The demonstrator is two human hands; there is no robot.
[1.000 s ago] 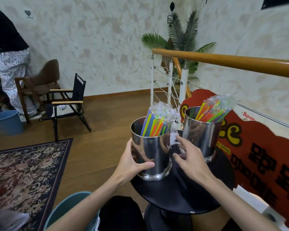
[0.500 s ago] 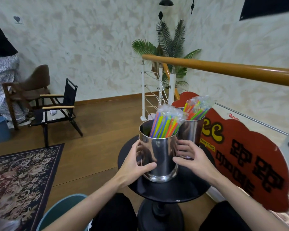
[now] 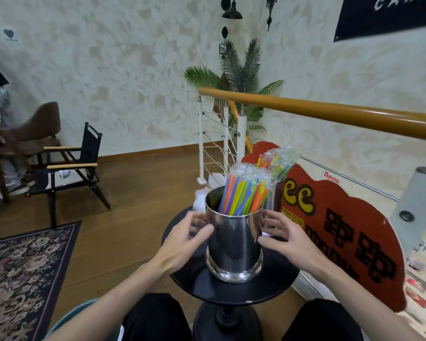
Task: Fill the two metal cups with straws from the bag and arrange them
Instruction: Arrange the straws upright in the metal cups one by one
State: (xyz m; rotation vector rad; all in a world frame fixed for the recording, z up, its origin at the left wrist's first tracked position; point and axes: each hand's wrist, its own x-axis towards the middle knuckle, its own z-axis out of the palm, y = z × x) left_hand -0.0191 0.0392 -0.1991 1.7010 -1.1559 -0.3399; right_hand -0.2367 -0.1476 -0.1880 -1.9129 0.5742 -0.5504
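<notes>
A shiny metal cup (image 3: 234, 244) full of coloured straws (image 3: 244, 195) stands on the small round black table (image 3: 278, 284) in front of me. The second metal cup (image 3: 271, 201) stands right behind it, mostly hidden, with its plastic-wrapped straws (image 3: 279, 159) sticking up. My left hand (image 3: 182, 242) is at the near cup's left side, fingers loosely spread and thumb tip at the wall. My right hand (image 3: 285, 239) is at its right side, thumb against the near cup and fingers reaching toward the far cup. A crumpled clear bag (image 3: 199, 201) lies behind the near cup.
A red cloud-shaped sign (image 3: 342, 232) leans close to the table's right edge, under a wooden handrail (image 3: 330, 112). White stair railing posts (image 3: 201, 143) and a palm plant (image 3: 239, 75) stand beyond. Folding chairs (image 3: 71, 168) and a patterned rug (image 3: 22, 267) are to the left.
The near cup has been brought in front of the far cup at the table's middle. Both hands have loosened from their grip and now rest spread at its sides. The camera has tilted up.
</notes>
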